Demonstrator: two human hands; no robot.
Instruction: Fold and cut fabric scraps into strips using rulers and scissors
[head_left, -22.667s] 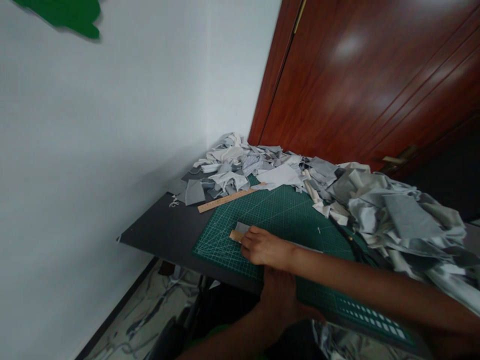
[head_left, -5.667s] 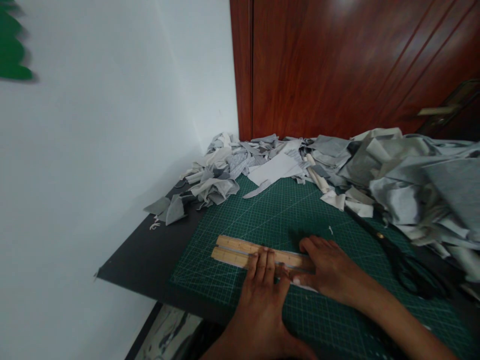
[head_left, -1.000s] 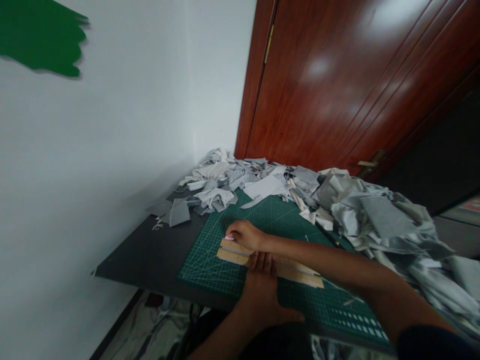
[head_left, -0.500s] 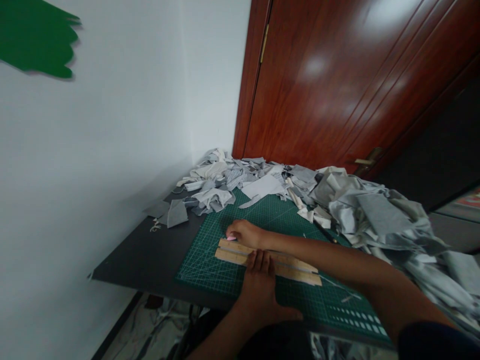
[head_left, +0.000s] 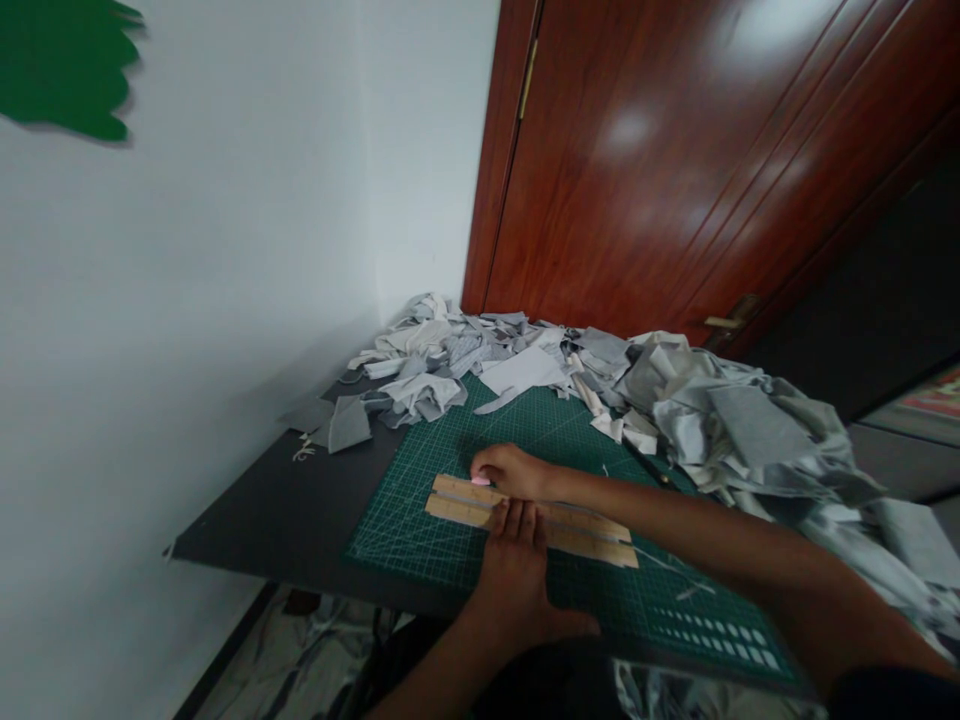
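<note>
A tan, long template (head_left: 457,503) with a slot along its length lies on the green cutting mat (head_left: 420,455). My left hand (head_left: 517,550) presses down on its middle, fingers stretched out flat and thumb spread to the right. My right hand (head_left: 514,472) reaches across from the right, fingers pinched on a small pink tailor's chalk (head_left: 481,481) at the template's far edge, near its left end. Part of the template is covered by my left fingers and my right wrist. Pale grey material shows through the slot.
Grey and white fabric scraps (head_left: 427,390) are heaped along the back, with a larger pile (head_left: 750,420) on the right. A dark, slim tool (head_left: 654,468) lies beside that pile. Thin pale strips (head_left: 679,572) rest right of the template. A white wall (head_left: 247,250) borders the left, a wooden door (head_left: 615,180) the back.
My right hand has slid a little to the right along the template's far edge with the pink tailor's chalk. My left hand stays pressed on the template.
</note>
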